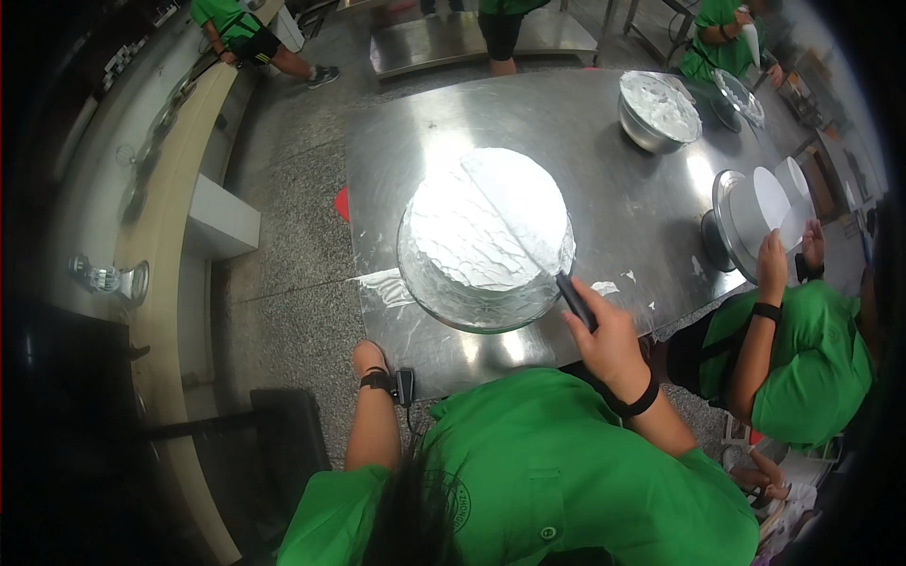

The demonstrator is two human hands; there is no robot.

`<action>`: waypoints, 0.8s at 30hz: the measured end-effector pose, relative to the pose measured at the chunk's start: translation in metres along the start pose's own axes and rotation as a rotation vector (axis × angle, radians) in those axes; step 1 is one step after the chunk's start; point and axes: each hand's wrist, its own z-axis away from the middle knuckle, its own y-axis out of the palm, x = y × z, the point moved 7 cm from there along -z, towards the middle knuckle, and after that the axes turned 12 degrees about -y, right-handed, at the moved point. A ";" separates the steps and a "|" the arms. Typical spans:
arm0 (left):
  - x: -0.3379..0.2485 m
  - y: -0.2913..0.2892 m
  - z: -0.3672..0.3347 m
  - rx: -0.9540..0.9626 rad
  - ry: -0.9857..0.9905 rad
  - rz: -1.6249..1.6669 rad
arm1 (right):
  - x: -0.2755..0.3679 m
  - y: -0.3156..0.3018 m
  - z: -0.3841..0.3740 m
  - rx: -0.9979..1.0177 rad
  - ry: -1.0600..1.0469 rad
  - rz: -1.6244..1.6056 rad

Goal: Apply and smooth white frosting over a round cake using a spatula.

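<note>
My right hand (609,344) is wrapped round the black handle of a cake spatula (578,304). Its long blade lies slantwise over the top of a round, white cream-covered cake (462,241), from the near right rim toward the far side. Left of the blade the cream is rippled; to its right it looks smoother. Beneath the cake is a round turntable (444,316), its rim smeared with cream. My left hand (368,358) is low at the near left edge of the steel table, off the cake, with its fingers hidden.
A metal bowl of white cream (656,113) stands far right on the steel table (623,217). At right, a person in green (802,368) works at a white cake (758,208) on a stand. Cream smears mark the near left corner. Other people in green stand beyond the table.
</note>
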 end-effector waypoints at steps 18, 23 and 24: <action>0.002 -0.001 0.010 0.027 -0.056 0.057 | -0.002 -0.025 -0.003 -0.063 -0.002 -0.090; -0.005 -0.002 0.018 -0.025 0.012 -0.001 | -0.019 -0.019 -0.002 -0.069 0.061 0.019; -0.003 -0.002 0.018 -0.022 -0.026 0.032 | -0.015 -0.013 -0.001 -0.055 0.024 0.002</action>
